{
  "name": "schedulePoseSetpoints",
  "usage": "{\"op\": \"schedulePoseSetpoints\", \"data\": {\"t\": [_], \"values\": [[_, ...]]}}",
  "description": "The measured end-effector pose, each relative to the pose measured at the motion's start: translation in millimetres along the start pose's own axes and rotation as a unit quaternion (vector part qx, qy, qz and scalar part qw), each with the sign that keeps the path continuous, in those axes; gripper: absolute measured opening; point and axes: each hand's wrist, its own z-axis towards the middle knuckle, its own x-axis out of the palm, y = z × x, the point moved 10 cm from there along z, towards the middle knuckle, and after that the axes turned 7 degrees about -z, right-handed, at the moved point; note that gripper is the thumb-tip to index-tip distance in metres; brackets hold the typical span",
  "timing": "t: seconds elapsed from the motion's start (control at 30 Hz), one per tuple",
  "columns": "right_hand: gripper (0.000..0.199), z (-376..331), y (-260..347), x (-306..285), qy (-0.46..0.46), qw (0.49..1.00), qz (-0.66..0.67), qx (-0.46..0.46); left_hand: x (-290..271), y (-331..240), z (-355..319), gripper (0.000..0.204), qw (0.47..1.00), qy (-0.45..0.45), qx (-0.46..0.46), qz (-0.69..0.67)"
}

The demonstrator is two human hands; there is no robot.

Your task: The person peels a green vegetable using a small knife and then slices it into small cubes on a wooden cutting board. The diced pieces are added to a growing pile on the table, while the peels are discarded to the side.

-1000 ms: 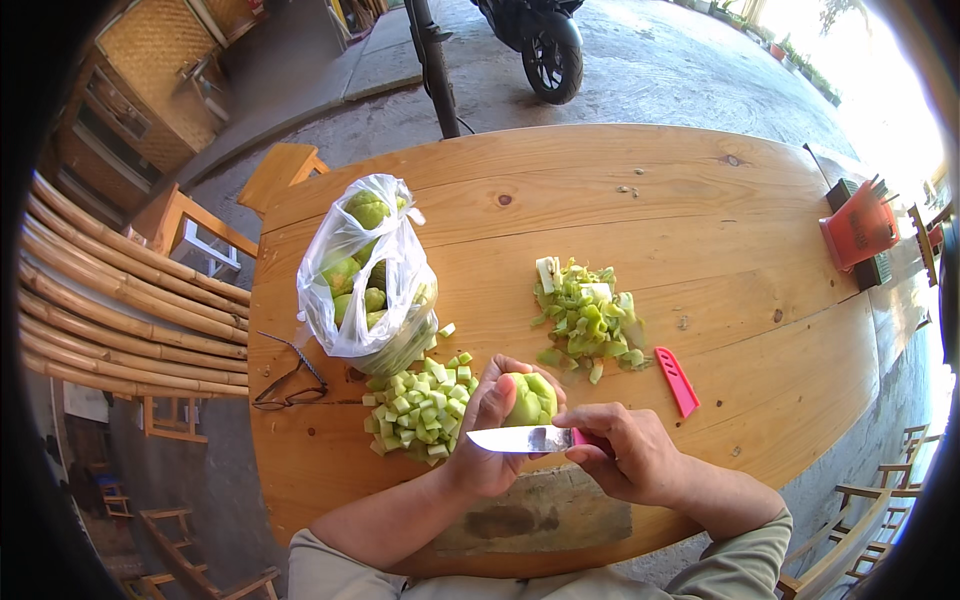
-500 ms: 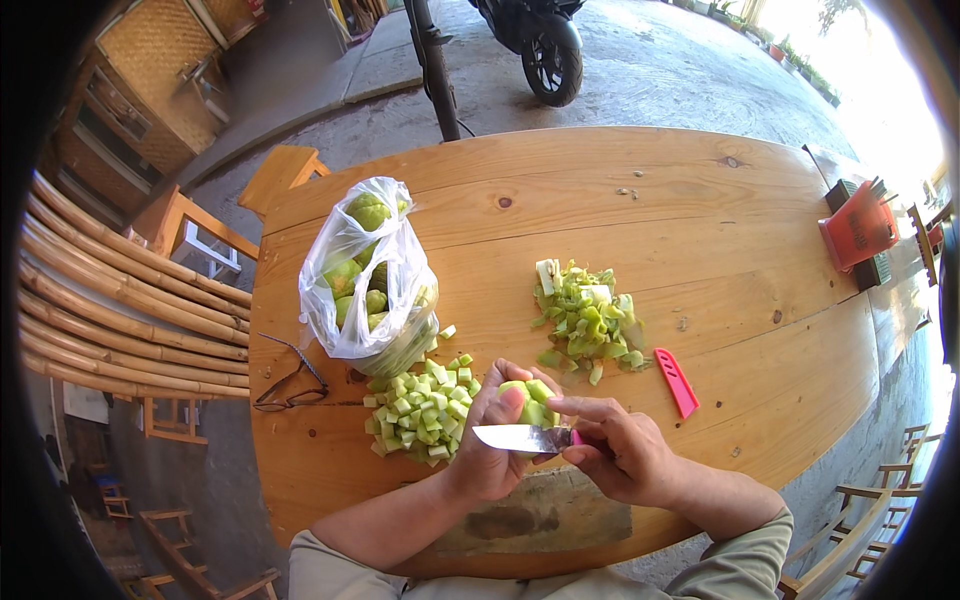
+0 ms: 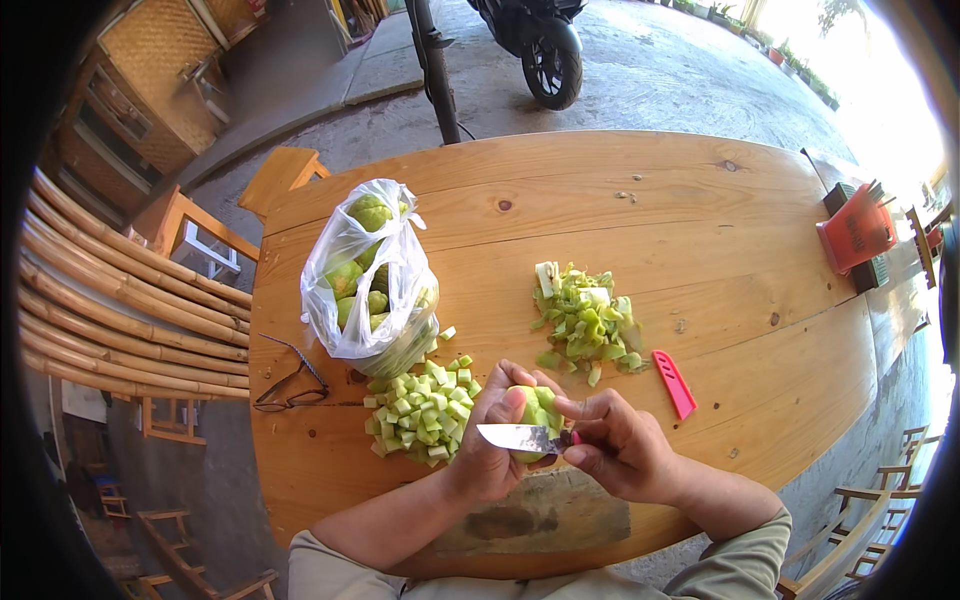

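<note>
Near the table's front edge my left hand [image 3: 490,443] is wrapped round a pale green chayote [image 3: 537,408], which looks peeled. My right hand [image 3: 622,440] is closed on the pink handle of a knife [image 3: 522,438], its blade pointing left across the near side of the chayote. The right index finger reaches to the chayote's side. Just left of my left hand lies a heap of green chayote cubes [image 3: 420,412]. Beyond my hands is a pile of peelings [image 3: 590,320], and right of it a pink knife sheath [image 3: 674,385].
A white plastic bag [image 3: 375,290] of whole chayotes stands behind the cubes. Eyeglasses [image 3: 292,385] lie at the left edge of the wooden table [image 3: 620,215]. An orange container [image 3: 858,240] stands far right. Beyond the table are a post [image 3: 435,75] and a motorbike wheel [image 3: 552,70].
The chayote has turned slightly in my left hand, and the knife has shifted a little across it. My right hand has barely moved.
</note>
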Motion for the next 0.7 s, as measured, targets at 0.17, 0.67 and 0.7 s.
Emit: {"op": "schedulePoseSetpoints", "data": {"t": [0.17,0.67,0.7], "values": [[0.037,-1,2,1,-0.004,1.000,0.006,-0.013,3,-1,2,0.032,1.000,0.017,-0.003,0.026],[0.037,2,-1,1,0.049,0.996,0.056,0.057,0,-5,7,0.035,0.996,0.054,0.027,0.073],[0.035,1,-1,2,0.062,0.995,0.049,0.067,0,-5,7,0.035,0.994,0.059,0.027,0.091]]}}
